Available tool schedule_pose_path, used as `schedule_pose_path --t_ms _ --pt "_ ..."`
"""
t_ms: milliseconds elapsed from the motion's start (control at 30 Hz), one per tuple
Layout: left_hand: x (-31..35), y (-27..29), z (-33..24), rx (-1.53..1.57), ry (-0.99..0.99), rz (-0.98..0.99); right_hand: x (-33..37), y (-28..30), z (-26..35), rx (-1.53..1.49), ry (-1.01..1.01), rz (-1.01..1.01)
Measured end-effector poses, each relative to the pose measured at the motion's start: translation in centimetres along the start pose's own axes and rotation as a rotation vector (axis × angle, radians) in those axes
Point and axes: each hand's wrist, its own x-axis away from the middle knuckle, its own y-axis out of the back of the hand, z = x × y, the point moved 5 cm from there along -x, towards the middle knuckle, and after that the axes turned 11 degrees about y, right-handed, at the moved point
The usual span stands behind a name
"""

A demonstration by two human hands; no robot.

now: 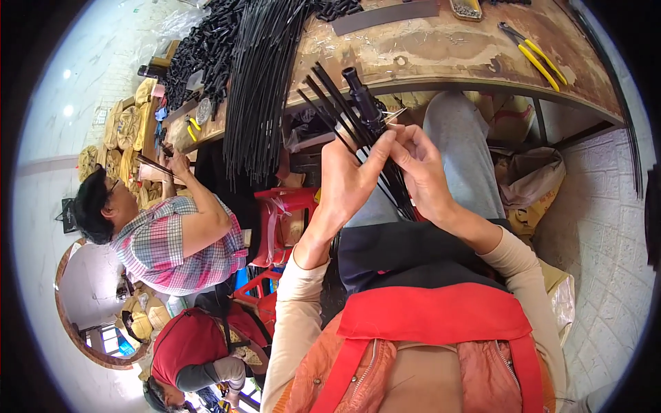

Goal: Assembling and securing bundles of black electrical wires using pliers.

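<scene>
My left hand (pixel 350 175) is wrapped round a bundle of thin black rods (pixel 332 93), held above my lap. The rods fan out past its fingers toward the workbench, and their other ends run down between my wrists. A black tubular fitting (pixel 363 95) with a stepped end stands up beside them, close to my left thumb. My right hand (pixel 421 168) is closed in a pinch at the fitting's base, against the left thumb. Thin pale wire-like strands (pixel 394 114) stick out there; whether the right fingertips grip them is hidden.
Ahead is a worn wooden workbench (pixel 427 58) with yellow-handled pliers (pixel 533 56), a long pile of black rods (pixel 258 89) and a heap of small black parts (pixel 200 51). A co-worker in a checked shirt (pixel 175 241) sits left, another in red (pixel 200 344) beyond. Red stools (pixel 289 220) stand between us.
</scene>
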Motion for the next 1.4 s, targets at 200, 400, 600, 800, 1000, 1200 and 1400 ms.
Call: schedule_pose_path --t_ms 200,400,600,800,1000,1200,1400 --pt "0.5 0.0 -0.1 -0.095 -0.056 -0.042 0.8 0.7 -2.1 -0.121 -0.332 0.141" --pt "0.4 0.0 0.1 -0.090 -0.058 -0.134 0.0 0.4 -2.3 -0.256 -0.458 0.188" --pt "-0.8 -1.7 -0.6 -0.048 0.045 0.135 0.2 1.2 -0.6 -0.090 -0.235 0.089" --pt "-3.5 -2.5 1.1 0.029 0.055 0.231 2.0 6.0 2.8 0.870 -0.445 0.513" --pt "-5.7 -4.5 3.0 0.218 0.159 0.389 -7.1 7.8 19.0 1.699 0.567 0.374" --pt "-5.6 -6.9 4.5 0.655 0.318 0.581 -14.6 12.5 23.6 2.261 0.647 0.049" --pt "-3.2 -6.2 3.4 0.695 0.286 0.496 -15.8 15.4 22.8 2.212 0.566 0.154"
